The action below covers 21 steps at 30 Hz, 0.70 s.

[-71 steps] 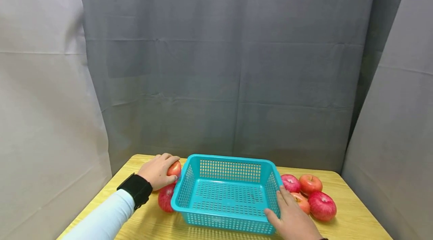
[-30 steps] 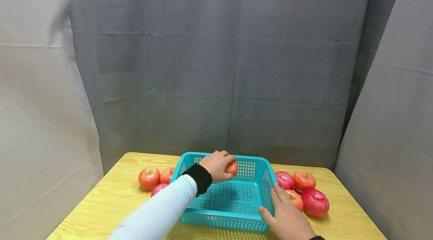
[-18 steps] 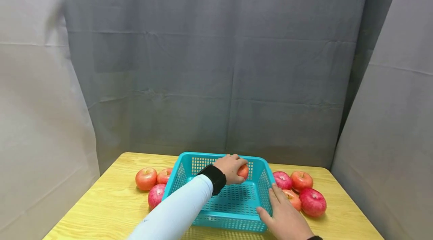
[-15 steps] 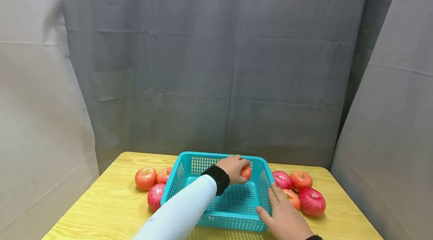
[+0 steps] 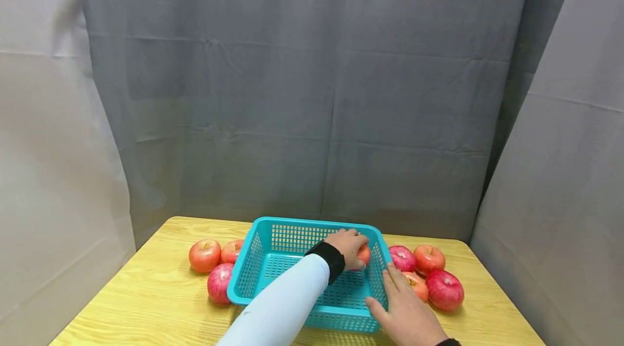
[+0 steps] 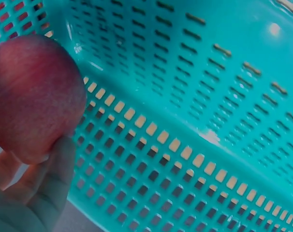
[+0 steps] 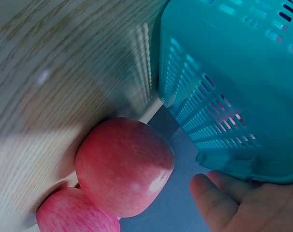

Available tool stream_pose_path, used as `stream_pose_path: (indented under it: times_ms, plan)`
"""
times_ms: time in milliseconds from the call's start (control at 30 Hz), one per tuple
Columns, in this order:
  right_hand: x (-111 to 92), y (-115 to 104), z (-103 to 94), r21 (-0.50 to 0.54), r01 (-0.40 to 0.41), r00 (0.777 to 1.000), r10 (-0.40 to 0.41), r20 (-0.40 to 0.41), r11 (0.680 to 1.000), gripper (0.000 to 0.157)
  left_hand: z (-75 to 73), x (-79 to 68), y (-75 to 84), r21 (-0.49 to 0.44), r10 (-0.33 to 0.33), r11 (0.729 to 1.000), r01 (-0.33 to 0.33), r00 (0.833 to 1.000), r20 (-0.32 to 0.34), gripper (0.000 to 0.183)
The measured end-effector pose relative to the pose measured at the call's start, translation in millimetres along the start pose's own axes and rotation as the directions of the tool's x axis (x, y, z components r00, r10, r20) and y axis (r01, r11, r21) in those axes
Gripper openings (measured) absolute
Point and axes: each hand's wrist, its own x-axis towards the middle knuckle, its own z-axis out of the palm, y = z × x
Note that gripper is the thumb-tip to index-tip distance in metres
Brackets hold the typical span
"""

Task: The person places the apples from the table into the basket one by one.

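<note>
My left hand (image 5: 347, 248) reaches into a turquoise plastic basket (image 5: 292, 221) and holds a red apple (image 5: 364, 253) low near its right end. In the left wrist view the fingers curl under that apple (image 6: 37, 96), close to the perforated walls and floor. My right hand (image 5: 408, 311) lies at the basket's right rim with fingers straight and thumb spread apart. The right wrist view shows its fingertips (image 7: 204, 193) right at the rim. Beside the right hand, several apples (image 5: 444, 289) sit in a cluster, pink-red and orange-red.
Left of the basket stand three more apples (image 5: 205, 255), close together on the pale wooden table (image 5: 146, 302). A grey cloth (image 5: 234, 91) hangs behind the table, with lighter cloth on both sides.
My left hand took an apple from left of the basket, carried it rightward over the rim and lowered it inside. My right hand stays at the right rim.
</note>
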Motion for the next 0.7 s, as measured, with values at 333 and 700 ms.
stream_pose_path:
  times_ms: [333, 700]
  plan:
    - [-1.9, -1.7, 2.1, -0.002, 0.013, 1.0, -0.013, -0.014, 1.0, 0.097, 14.2, 6.0, 1.8, -0.032, -0.023, 0.999, 0.024, 0.999, 0.042, 0.057]
    - [-2.2, 0.0, 1.4, -0.018, 0.045, 0.997, -0.046, -0.059, 0.999, 0.099, 33.5, 16.3, -3.8, -0.044, -0.004, 0.999, 0.006, 0.998, 0.056, 0.06]
